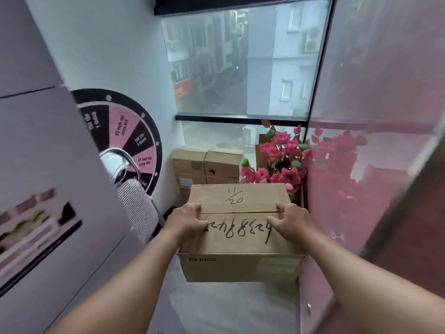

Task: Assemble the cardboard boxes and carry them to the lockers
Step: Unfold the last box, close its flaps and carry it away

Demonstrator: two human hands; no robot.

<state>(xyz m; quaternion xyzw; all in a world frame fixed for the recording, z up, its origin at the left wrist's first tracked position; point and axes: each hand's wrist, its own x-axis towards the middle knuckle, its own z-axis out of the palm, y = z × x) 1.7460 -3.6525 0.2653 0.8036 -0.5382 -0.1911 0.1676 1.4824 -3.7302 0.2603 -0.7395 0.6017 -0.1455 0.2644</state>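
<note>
1. Both forearms reach out from the bottom of my view, converging on the cardboard box (238, 235) held out in front of me; I judge that the symmetric reach keeps the load level.

2. My left hand (186, 222) sits at the left end of the top seam, its fingers (195, 208) curled over the far flap and its thumb pressed on the near one; I read that as pinching the flaps down so the untaped seam stays shut.

3. My right hand (290, 221) mirrors it at the right end of the seam, fingers bent onto the far flap and thumb on the near one, gripping the box top; neither hand is under the box, so I cannot tell whether it rests on something hidden below or hangs from this grip.

4. Its flaps meet closed, with handwritten marks across them and a printed logo on the near side; it looks assembled, so I judge the carrying part is in hand.

5. Beyond it, stacked boxes (207, 165) sit against the window (240, 68), just beside pink artificial flowers (277, 160); my box is near both.

6. On my left a pale locker door (48, 165) carries a padlock (120, 165); a prize wheel (130, 133) leans on the wall behind; a pink panel (373, 141) closes the right side, so the passage is narrow and the box could clip the flowers.
</note>
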